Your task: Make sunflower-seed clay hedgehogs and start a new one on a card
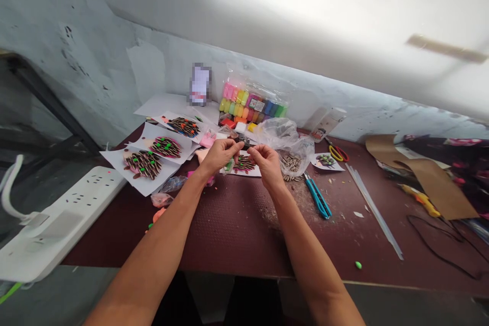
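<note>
My left hand (220, 155) and my right hand (268, 159) are raised close together over the middle of the table. Between their pinched fingertips is a small dark lump (243, 140), which looks like black modelling clay in clear wrap. Something green shows under my left palm. Just below the hands lies a paper card (252, 170) bearing a hedgehog shape of striped seeds with green dots, partly hidden by my fingers. Right of my right hand, a clear plastic bag (280, 135) lies beside a pile of striped seeds (291, 163).
Finished-looking seed hedgehogs (143, 163) lie on paper at left, near a white power strip (82, 204). A pack of coloured clay (254, 104) leans on the wall. Rightward are a teal cutter (318, 197), scissors (338, 153), glue sticks (374, 211) and a yellow glue gun (422, 200).
</note>
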Demonstrator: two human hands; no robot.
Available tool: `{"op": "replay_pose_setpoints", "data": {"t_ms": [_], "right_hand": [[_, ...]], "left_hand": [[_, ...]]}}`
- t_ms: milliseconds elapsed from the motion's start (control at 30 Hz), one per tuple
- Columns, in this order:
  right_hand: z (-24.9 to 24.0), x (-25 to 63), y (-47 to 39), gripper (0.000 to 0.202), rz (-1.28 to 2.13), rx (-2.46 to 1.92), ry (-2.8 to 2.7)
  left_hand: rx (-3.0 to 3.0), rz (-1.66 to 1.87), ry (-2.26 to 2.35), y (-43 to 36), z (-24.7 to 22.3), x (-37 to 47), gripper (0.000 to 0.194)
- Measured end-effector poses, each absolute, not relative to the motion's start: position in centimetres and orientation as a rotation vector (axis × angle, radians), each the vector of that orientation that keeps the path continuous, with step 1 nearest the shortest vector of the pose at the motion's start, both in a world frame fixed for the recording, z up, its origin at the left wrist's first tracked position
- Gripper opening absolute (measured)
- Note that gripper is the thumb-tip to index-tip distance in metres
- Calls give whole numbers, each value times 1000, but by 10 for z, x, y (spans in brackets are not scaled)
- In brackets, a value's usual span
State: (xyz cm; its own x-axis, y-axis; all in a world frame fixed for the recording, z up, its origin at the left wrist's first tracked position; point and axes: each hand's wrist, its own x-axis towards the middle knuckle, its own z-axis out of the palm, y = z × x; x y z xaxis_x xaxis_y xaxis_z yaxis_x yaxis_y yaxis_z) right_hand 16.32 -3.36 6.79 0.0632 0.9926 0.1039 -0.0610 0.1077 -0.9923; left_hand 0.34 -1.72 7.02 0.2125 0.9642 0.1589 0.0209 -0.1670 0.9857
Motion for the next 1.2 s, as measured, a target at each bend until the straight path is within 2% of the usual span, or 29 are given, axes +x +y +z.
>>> {"op": "replay_pose_setpoints", "data": {"t_ms": [133,333,500,700,900,1100,1200], "right_hand": [[71,163,-34,41,1101,-1111,-1178],[74,164,-36,50,1029,-1146,-1281],[74,165,-36,61,972,-1102,-1386],[73,166,-36,41,1023,-1069,-1352],[74,163,-38,36,1191,-1060,-1397],[75,163,-38,25,1106,-1076,-1393],[74,164,-38,25,1091,-1083,-1410]], "left_hand": [[1441,1099,955,-15,67,3,53],[1395,1175,911,-13,64,4,35],[1404,1093,907,-15,63,5,32],[1381,1103,907,-18,67,5,40],[1389,1064,912,-17,68,3,55],[1339,1168,890,-16,67,3,37],[1328,1133,895,-16,69,2,37]]}}
